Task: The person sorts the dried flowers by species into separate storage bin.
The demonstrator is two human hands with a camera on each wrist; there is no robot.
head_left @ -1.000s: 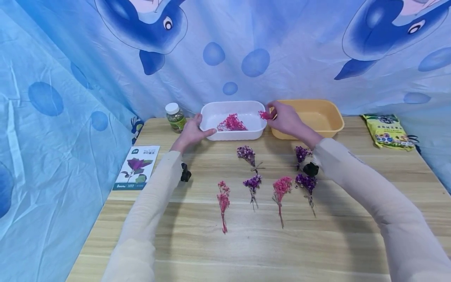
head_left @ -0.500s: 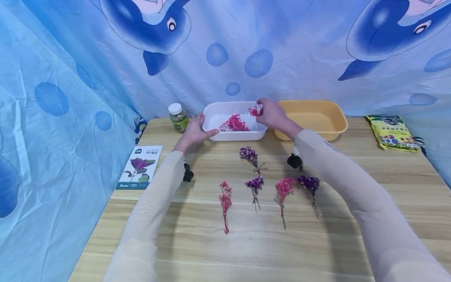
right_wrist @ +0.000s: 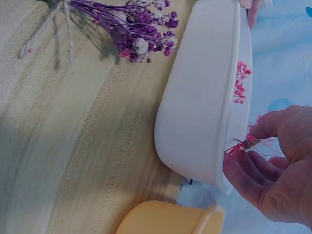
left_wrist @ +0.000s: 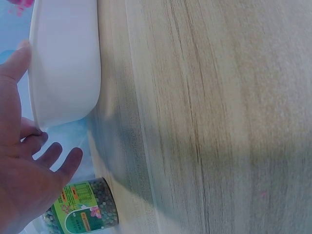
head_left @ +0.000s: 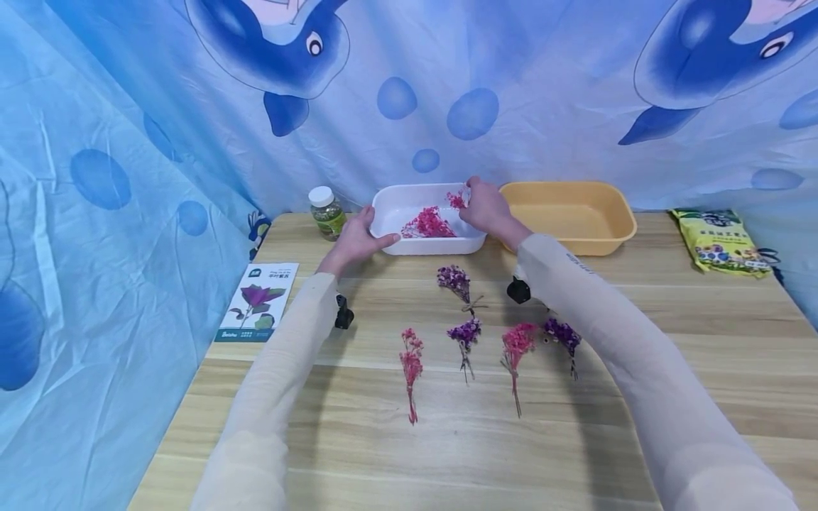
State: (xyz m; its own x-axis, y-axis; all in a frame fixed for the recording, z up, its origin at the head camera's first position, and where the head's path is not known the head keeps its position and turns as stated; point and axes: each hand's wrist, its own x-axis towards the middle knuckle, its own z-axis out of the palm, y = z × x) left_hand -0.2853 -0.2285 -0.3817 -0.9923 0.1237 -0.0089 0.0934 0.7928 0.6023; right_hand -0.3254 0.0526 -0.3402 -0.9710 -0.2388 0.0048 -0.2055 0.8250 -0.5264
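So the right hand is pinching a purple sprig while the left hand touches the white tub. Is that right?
Not quite: the sprig is pink, not purple, as the head view shows. The right hand is pinching it while the left hand touches the white tub.

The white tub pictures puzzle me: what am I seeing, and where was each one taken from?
No robot: just a person's bare hands. The wide picture comes from a head camera looking down, the close ones from each wrist. The left hand touches one end of the white tub; the right hand pinches a pink sprig at the other end. More pink flowers lie inside. On the table: pink bunches, purple bunches, a jar, a yellow tub, a leaflet and a bag.
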